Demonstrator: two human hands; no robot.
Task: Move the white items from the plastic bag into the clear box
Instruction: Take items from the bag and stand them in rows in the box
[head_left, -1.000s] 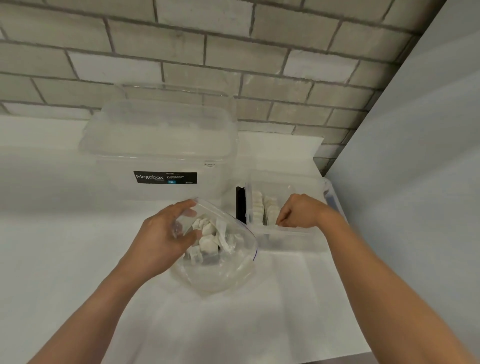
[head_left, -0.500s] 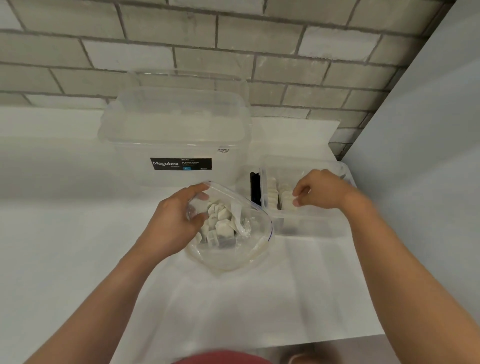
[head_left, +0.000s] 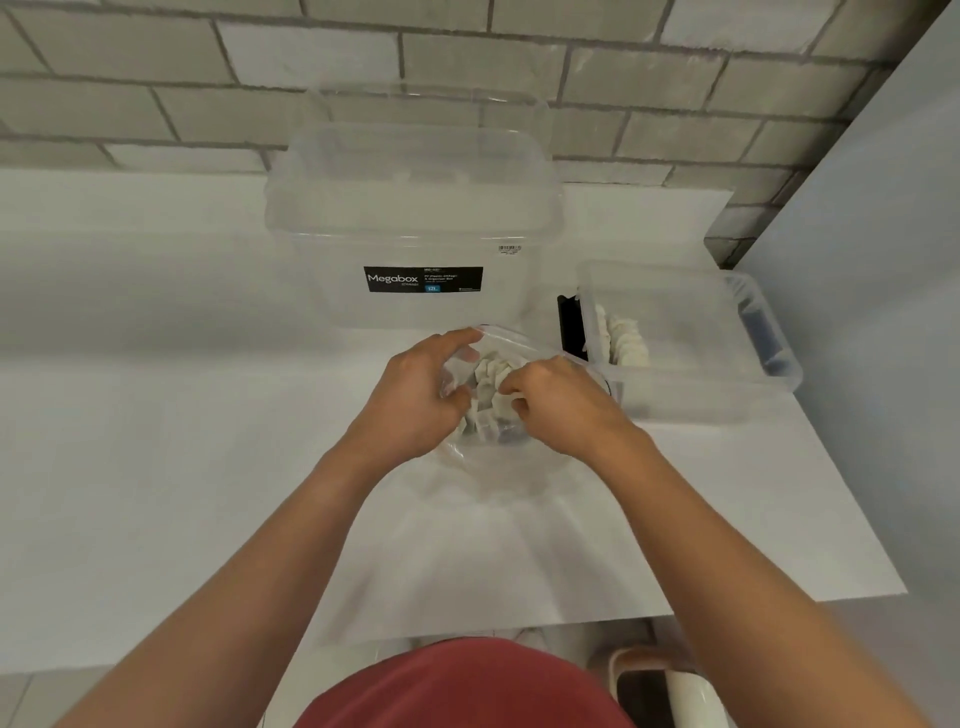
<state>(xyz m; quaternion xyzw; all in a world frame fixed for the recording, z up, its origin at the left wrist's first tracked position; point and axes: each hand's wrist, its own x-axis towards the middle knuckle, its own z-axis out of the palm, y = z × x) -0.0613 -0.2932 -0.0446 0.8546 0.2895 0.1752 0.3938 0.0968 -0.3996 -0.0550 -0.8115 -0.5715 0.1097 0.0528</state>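
- The white items (head_left: 487, 387) lie in a loose heap inside the plastic bag (head_left: 488, 467), which stands open on the table (head_left: 156, 467) straight in front of the person. They look like small, flat, pale pieces with squared edges; what they are made of cannot be told.
- More of the same pieces (head_left: 626, 343) already stand in a row inside the clear box (head_left: 675, 400), just right of the bag.
- The right hand (head_left: 558, 408) reaches into the bag's mouth, its fingers curled round pieces at the top of the heap.
- The left hand (head_left: 415, 400) grips the near-left rim of the bag, thumb and fingers pinching the film to keep the mouth open.
- Handling, as a judgement: the pieces look light and stiff, so a soft pinch across the flat faces of 1 or 2 should do. A bigger handful may shed pieces on the way across.
- The bag is thin, limp and probably slippery. It would likely sag shut unless its rim is held.
- The clear box has rigid walls and a black latch (head_left: 571, 327) at its left end, facing the bag.
- Behind the bag stands a much larger Megabox container (head_left: 415, 218), against the brick wall (head_left: 467, 52).
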